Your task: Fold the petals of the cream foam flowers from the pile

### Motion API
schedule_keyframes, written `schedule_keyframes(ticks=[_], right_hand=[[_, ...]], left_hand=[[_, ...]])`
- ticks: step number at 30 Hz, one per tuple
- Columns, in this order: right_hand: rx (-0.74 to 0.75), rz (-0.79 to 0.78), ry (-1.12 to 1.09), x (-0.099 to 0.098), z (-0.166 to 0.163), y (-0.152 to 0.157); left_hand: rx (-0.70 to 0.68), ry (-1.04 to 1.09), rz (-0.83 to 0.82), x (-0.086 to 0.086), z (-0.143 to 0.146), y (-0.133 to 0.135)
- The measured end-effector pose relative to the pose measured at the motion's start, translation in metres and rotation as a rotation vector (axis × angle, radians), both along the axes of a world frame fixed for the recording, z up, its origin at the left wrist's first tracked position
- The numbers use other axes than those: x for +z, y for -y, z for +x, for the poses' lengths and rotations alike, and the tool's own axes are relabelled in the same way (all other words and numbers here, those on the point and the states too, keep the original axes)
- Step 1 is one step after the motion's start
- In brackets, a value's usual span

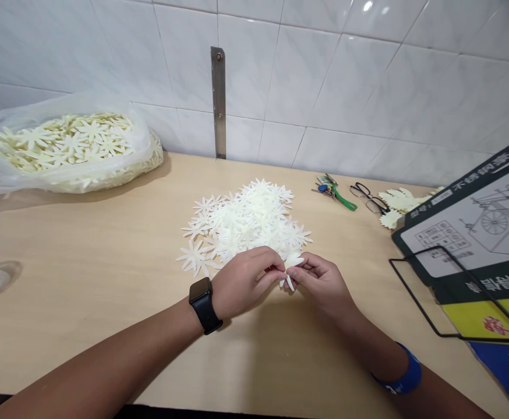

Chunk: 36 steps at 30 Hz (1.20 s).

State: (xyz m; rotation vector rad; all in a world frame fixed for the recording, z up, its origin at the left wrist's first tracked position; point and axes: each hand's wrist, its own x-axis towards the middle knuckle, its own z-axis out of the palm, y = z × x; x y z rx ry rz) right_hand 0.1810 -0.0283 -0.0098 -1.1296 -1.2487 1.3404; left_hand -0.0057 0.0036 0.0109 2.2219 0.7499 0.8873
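Observation:
My left hand (244,279) and my right hand (320,284) meet over the wooden table (97,273), both pinching one small cream flower-shaped cutout (291,266) between the fingertips. Just behind the hands lies a loose pile of the same cream flower cutouts (248,224). A black watch (205,305) sits on my left wrist and a blue band (405,378) on my right.
A clear plastic bag (69,142) full of flower cutouts lies at the back left. Keys with a green strap (335,192), black glasses (369,198) and a few more cutouts (396,203) lie at the back right. A printed sign on a wire stand (477,244) fills the right edge.

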Motion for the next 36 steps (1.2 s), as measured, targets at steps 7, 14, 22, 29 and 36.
schedule_keyframes(ticks=[7, 14, 22, 29, 36], right_hand=[[-0.074, 0.011, 0.092, 0.0055, -0.0002, 0.0001], [-0.084, 0.011, 0.111, 0.0058, -0.0008, 0.0007], [-0.078, 0.014, 0.124, 0.0035, 0.0005, -0.0005], [-0.086, 0.001, 0.109, 0.0045, 0.0007, -0.0009], [-0.084, 0.006, 0.103, 0.0050, 0.0008, -0.0009]], left_hand=[[-0.050, -0.027, -0.016, 0.0003, -0.0020, 0.0016], [-0.029, -0.028, 0.025, -0.0040, -0.0007, 0.0033], [-0.022, -0.033, 0.011, -0.0071, -0.0001, 0.0028], [-0.030, -0.034, 0.021, -0.0070, -0.0010, 0.0009], [-0.002, -0.013, 0.047, -0.0080, 0.0004, 0.0031]])
